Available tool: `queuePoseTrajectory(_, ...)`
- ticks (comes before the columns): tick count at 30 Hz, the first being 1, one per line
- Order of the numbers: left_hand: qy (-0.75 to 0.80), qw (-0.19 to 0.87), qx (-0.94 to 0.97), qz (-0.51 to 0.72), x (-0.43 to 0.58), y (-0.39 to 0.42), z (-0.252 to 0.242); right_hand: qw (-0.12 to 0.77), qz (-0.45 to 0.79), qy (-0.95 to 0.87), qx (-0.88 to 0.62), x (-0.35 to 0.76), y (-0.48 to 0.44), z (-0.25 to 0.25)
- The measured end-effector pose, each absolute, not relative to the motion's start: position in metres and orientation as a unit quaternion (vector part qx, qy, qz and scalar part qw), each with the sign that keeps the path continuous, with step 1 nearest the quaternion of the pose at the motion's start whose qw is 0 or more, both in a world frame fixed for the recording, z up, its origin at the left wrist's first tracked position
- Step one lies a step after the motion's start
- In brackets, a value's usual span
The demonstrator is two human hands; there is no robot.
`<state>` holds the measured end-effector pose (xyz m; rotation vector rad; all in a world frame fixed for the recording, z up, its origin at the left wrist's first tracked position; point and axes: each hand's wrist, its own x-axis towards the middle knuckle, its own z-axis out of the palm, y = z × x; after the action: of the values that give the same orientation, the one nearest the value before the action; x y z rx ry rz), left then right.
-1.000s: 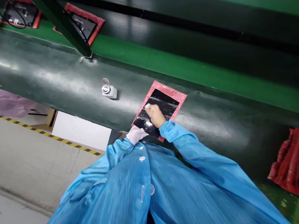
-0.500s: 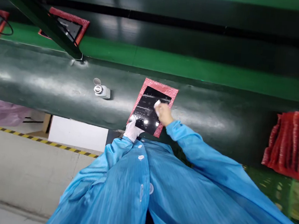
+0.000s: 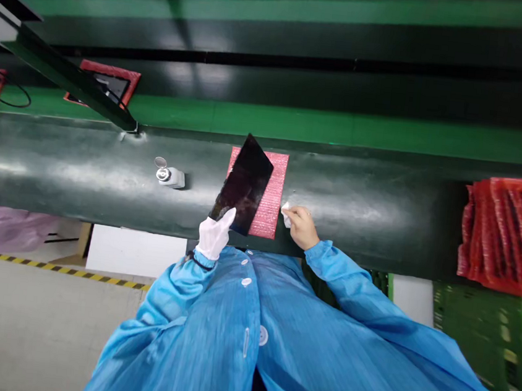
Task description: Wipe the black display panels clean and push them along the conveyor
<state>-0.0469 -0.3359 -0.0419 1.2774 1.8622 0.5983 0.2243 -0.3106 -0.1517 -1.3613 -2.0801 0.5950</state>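
Note:
My left hand (image 3: 215, 233), in a white glove, grips the near left corner of a black glossy panel (image 3: 246, 184). The panel is tilted over a pink bubble-wrap sheet (image 3: 270, 206) on the dark green bench. To the right of the sheet, my right hand (image 3: 302, 226), ungloved, pinches a small white wipe (image 3: 287, 215) between thumb and fingers. Left of the panel stands a white bottle (image 3: 172, 177) with its round lid flipped up.
A row of red bubble-wrap pouches (image 3: 503, 239) lies on the bench (image 3: 372, 201) at the right. A green post (image 3: 80, 89) slants down at the left. Red-framed panels (image 3: 131, 85) lie beyond it. Pink plastic (image 3: 1, 227) hangs at the left edge.
The black panel has turned and is lifted at an angle, uncovering more of the pink sheet. My right hand has moved off the panel to the right with the wipe.

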Motion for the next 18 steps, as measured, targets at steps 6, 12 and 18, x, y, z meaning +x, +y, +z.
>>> queuePoseTrajectory(6, 0.656, 0.393, 0.562, 0.316, 0.005, -0.324, -0.022, 0.303, 0.253, -0.761, -0.516, 0.198, -0.322, -0.162)
queuePoseTrajectory(12, 0.671, 0.429, 0.585, 0.153, 0.036, -0.31, -0.075, 0.317, 0.307, -0.662, -0.605, 0.204, -0.311, -0.171)
queuePoseTrajectory(18, 0.764, 0.372, 0.513, 0.125, -0.026, -0.249, -0.075, 0.285, 0.405, -0.55, -0.673, 0.2, -0.291, -0.173)
